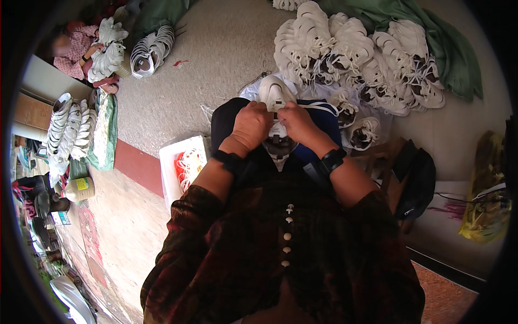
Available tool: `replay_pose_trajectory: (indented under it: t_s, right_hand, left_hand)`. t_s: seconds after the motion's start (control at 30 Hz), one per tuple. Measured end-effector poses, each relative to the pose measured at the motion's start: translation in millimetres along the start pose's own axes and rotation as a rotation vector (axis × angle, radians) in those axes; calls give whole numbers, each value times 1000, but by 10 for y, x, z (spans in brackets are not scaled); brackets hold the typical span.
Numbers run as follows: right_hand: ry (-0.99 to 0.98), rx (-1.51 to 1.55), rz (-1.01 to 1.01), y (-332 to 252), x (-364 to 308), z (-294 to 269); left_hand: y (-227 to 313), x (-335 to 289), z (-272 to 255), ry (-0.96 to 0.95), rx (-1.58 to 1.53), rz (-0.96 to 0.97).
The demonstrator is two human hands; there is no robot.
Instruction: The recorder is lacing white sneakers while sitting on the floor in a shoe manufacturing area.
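Note:
A white sneaker [274, 90] lies on my lap, its toe pointing away from me and its dark-lined opening toward my body. Over its lacing area my left hand [251, 127] is closed, fingertips pinching at the left side. From the other side my right hand [300, 127] is closed in a similar pinch, nearly touching the left. Something small and brownish shows between the fingertips; I cannot make out what it is. White shoelaces [321, 104] trail loose to the right, over dark blue cloth on my leg.
Many white sneakers [313, 40] are heaped ahead to the right beside green cloth [450, 59]. A white box [168, 175] with laces stands left of my knee. Far left, a person [73, 51] sits by stacked shoes [67, 129]. A plastic jug [78, 189] stands below these.

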State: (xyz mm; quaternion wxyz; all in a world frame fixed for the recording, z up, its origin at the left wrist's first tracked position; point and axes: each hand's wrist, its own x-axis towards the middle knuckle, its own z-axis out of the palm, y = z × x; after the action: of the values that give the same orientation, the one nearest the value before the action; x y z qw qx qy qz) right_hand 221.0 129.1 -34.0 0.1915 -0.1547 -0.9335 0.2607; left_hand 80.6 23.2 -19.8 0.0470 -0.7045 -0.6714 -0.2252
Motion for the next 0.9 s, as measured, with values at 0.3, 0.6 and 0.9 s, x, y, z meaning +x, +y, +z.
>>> replay_pose_trajectory:
  t_s: [0.3,0.6,0.9]
  right_hand:
    - [284,968,496,139,-101,14]
    - [143,1137,649,189,-115,-46]
    - [238,1018,626,187,-37,99]
  left_hand:
    - [195,124,90,-189,237,-214]
    - [-70,22,339,-72,-503,-494]
    - [-169,106,436,-92,-1195,-626]
